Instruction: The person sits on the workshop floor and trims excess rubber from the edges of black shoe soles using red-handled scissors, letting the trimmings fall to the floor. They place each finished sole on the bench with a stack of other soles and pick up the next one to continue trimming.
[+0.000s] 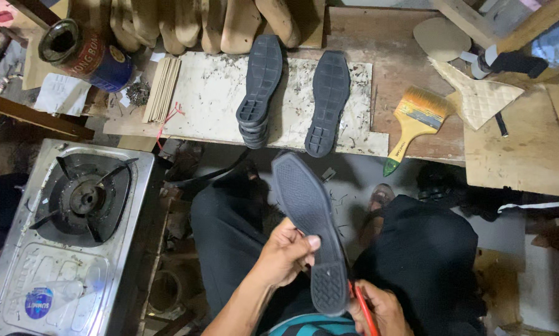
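- My left hand (287,254) is closed on a dark rubber shoe sole (309,227), tread up, over my lap.
- My right hand (379,308) pinches a red pen (364,311) beside the sole's heel.
- More soles (295,99) lie on the tabletop (410,59); gas stove (68,236) to my left.

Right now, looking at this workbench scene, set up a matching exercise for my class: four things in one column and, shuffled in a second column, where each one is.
Things:
1. Paintbrush
2. Gas stove
3. Tin can
4. Dark shoe sole

Places:
A. Far left of the bench, lying on its side
B. In the person's hands, above the lap
C. Low at the left, beside the person's knee
D. On the bench, right of the two soles laid side by side

Pairs: 1-D, 2-C, 3-A, 4-B
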A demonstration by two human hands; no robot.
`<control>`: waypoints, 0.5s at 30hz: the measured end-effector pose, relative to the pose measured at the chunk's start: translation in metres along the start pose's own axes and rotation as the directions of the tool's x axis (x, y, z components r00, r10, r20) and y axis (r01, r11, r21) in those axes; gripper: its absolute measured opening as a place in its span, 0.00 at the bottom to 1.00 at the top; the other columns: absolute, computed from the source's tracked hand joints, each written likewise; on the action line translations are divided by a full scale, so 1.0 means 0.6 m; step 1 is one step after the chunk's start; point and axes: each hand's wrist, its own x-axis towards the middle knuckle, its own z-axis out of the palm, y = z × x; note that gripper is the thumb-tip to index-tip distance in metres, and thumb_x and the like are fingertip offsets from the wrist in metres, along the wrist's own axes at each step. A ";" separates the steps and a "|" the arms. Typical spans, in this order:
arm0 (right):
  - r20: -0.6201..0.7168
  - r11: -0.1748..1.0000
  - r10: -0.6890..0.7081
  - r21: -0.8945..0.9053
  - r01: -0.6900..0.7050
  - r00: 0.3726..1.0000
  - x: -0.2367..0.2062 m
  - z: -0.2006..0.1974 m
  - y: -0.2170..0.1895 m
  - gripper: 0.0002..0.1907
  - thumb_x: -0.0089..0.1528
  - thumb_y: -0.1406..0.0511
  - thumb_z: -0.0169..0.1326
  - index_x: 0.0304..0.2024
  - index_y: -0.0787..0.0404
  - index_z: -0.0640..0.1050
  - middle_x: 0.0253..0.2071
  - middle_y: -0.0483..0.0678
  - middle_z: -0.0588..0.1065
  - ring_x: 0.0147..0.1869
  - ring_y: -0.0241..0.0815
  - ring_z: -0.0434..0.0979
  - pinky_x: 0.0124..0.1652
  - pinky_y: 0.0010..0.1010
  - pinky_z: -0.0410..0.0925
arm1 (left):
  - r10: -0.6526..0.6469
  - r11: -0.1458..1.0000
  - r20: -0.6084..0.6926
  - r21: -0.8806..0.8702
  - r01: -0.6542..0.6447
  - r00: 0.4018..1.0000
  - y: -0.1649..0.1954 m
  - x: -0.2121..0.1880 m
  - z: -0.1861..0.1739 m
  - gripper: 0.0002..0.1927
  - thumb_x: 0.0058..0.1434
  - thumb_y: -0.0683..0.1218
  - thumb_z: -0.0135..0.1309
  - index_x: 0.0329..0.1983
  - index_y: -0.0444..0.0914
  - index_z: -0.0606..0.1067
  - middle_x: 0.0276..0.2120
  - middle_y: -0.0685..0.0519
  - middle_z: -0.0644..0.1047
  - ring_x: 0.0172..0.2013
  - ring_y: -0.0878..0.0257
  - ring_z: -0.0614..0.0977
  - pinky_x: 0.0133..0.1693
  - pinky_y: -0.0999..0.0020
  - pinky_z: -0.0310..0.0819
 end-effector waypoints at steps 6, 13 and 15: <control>-0.048 0.969 -0.241 -0.064 0.238 0.969 0.009 0.007 -0.020 0.23 0.52 0.62 0.63 0.50 0.61 0.81 0.24 0.44 0.81 0.19 0.30 0.76 0.21 0.26 0.69 | -0.022 0.994 0.023 -0.108 0.024 1.000 -0.012 -0.006 0.014 0.17 0.68 0.33 0.55 0.60 0.34 0.72 0.41 0.50 0.81 0.31 0.69 0.82 0.30 0.78 0.76; 0.013 0.962 -0.027 0.272 0.022 1.000 0.026 -0.009 0.020 0.23 0.56 0.55 0.57 0.43 0.68 0.83 0.22 0.49 0.78 0.17 0.36 0.73 0.18 0.29 0.65 | 0.009 0.987 0.018 -0.159 -0.006 1.000 0.013 -0.008 0.029 0.24 0.61 0.34 0.51 0.60 0.41 0.70 0.45 0.49 0.80 0.38 0.62 0.86 0.38 0.65 0.85; 0.125 0.983 -0.065 0.177 0.042 0.990 0.023 -0.031 0.022 0.26 0.59 0.51 0.54 0.42 0.69 0.82 0.23 0.47 0.77 0.20 0.35 0.74 0.21 0.28 0.65 | 0.005 0.990 -0.056 -0.142 -0.013 0.998 0.027 -0.002 0.018 0.18 0.65 0.36 0.50 0.59 0.35 0.70 0.46 0.47 0.80 0.40 0.61 0.86 0.41 0.62 0.86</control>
